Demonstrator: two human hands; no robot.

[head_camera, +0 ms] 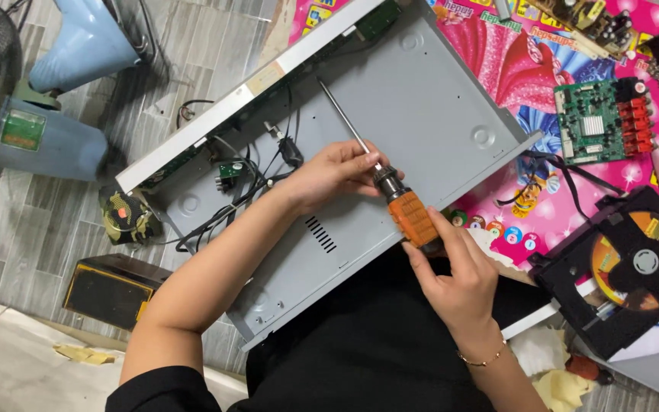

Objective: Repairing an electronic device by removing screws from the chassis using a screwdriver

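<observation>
A person's right hand wraps its fingers around the orange handle of a long screwdriver, while the left hand pinches the metal collar where shaft meets handle; both sets of fingers are closed on the tool. The screwdriver lies at a slant just above an opened grey metal chassis, its thin shaft running toward 11 o'clock, tip over the bare floor of the case. At 9 o'clock from the hands, black wires and a small green board sit tangled inside the chassis. At 3 o'clock, well apart, a black disc drive tray holds an orange disc. Farther off, at 1 o'clock, a green circuit board with red connectors rests on a bright pink printed mat. At 10 o'clock, on the tiled floor, stands a pale blue fan base.
</observation>
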